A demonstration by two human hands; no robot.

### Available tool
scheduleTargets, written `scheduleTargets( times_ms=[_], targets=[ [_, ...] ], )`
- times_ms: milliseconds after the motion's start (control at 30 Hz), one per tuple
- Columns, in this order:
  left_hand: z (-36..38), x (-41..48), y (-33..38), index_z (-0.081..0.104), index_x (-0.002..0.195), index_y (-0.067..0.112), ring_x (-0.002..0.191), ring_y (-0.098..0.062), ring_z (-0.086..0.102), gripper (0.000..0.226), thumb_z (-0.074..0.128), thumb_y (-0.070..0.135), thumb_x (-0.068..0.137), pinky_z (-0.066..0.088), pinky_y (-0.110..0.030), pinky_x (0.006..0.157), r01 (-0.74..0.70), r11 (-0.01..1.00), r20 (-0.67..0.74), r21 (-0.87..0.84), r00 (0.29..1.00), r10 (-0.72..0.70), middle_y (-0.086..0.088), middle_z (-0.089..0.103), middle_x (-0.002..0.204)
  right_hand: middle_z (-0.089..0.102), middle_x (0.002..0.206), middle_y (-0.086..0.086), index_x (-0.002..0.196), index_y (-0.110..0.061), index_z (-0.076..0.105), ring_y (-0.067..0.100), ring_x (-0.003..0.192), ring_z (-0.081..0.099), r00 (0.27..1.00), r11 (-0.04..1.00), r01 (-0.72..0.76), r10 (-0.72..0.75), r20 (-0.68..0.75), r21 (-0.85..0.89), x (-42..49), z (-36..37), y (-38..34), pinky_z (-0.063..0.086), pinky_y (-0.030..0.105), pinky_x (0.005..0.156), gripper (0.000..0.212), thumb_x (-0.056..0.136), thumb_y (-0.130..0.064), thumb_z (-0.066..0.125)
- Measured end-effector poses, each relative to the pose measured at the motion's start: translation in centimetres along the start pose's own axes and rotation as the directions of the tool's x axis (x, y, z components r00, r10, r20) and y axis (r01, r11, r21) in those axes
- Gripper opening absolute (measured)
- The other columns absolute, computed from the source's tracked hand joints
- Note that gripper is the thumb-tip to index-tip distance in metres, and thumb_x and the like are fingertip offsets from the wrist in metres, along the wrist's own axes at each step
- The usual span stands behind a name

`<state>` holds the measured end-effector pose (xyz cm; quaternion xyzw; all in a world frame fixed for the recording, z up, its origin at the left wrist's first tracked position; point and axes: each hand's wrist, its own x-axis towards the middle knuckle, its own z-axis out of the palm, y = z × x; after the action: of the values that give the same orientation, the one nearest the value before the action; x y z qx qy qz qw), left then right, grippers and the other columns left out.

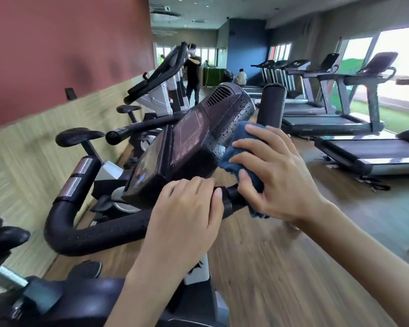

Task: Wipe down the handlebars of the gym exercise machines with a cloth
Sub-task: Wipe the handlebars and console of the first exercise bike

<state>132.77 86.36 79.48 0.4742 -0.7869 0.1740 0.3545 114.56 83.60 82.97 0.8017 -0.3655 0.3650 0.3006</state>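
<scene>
A black exercise-bike handlebar (90, 234) curves from the lower left up to a silver-banded grip. My left hand (187, 213) grips its crossbar just below the console (189, 142), whose dark surface is beaded with water drops. My right hand (276, 175) holds a bunched blue cloth (236, 149) against the console's right side and the bar beneath it. The right upright grip (270, 105) stands behind the cloth. Part of the crossbar is hidden under both hands.
More exercise bikes (151, 90) line the red and wood-panelled wall on the left. A row of treadmills (340, 109) stands along the windows on the right. Wooden floor (281, 267) runs between them. A person (193, 72) stands far back, another sits.
</scene>
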Motion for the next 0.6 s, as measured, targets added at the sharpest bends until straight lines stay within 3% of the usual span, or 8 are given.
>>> scheduleTargets(
  times_ms=[133, 233, 400, 500, 600],
  targets=[
    [0.2, -0.1, -0.4, 0.059, 0.083, 0.016, 0.063, -0.016, 0.050, 0.033, 0.030, 0.026, 0.096, 0.044, -0.030, 0.058, -0.046, 0.999, -0.031, -0.012, 0.998, 0.046, 0.004, 0.054, 0.073, 0.069, 0.096, 0.001, 0.090, -0.011, 0.073, 0.024, 0.112, 0.056, 0.999, 0.999, -0.023, 0.022, -0.041, -0.045, -1.8, 1.2, -2.7, 0.028, 0.038, 0.112, 0.026, 0.088, -0.027, 0.053],
    [0.6, -0.4, -0.5, 0.059, 0.087, 0.015, 0.066, -0.017, 0.050, 0.038, 0.027, 0.030, 0.098, 0.045, -0.031, 0.059, -0.074, 0.997, -0.017, 0.001, 0.997, 0.074, 0.003, 0.054, 0.075, 0.071, 0.096, 0.003, 0.093, -0.012, 0.075, 0.025, 0.108, 0.058, 0.996, 0.991, 0.063, -0.070, -0.057, -0.115, -1.8, 1.3, -1.8, 0.034, 0.040, 0.108, 0.028, 0.087, -0.028, 0.053],
    [1.0, -1.1, -0.5, 0.061, 0.103, 0.010, 0.075, -0.020, 0.058, 0.038, 0.032, 0.034, 0.098, 0.051, -0.033, 0.069, -0.094, 0.996, -0.032, 0.004, 0.995, 0.094, -0.001, 0.059, 0.084, 0.071, 0.094, 0.010, 0.089, -0.005, 0.074, 0.032, 0.100, 0.064, 0.936, 0.939, 0.337, -0.325, 0.135, -0.073, 1.0, -0.4, 2.4, 0.041, 0.041, 0.105, 0.035, 0.086, -0.023, 0.044],
    [1.0, -1.2, -0.6, 0.059, 0.105, 0.009, 0.077, -0.021, 0.056, 0.039, 0.029, 0.034, 0.099, 0.050, -0.035, 0.071, -0.100, 0.995, -0.016, 0.020, 0.995, 0.100, -0.002, 0.057, 0.085, 0.070, 0.097, 0.012, 0.086, -0.003, 0.072, 0.033, 0.102, 0.063, 0.941, 0.953, 0.297, -0.282, 0.188, -0.062, 2.2, -1.1, 3.0, 0.039, 0.040, 0.106, 0.039, 0.089, -0.022, 0.039],
    [0.9, -1.3, -0.5, 0.057, 0.103, 0.009, 0.075, -0.021, 0.054, 0.038, 0.027, 0.034, 0.100, 0.049, -0.036, 0.070, -0.098, 0.995, -0.012, 0.009, 0.995, 0.098, -0.002, 0.054, 0.084, 0.071, 0.093, 0.008, 0.081, -0.003, 0.072, 0.031, 0.104, 0.062, 0.979, 0.983, 0.169, -0.158, 0.126, -0.076, 1.8, -1.0, 1.5, 0.038, 0.037, 0.107, 0.035, 0.087, -0.020, 0.041]
  ],
)
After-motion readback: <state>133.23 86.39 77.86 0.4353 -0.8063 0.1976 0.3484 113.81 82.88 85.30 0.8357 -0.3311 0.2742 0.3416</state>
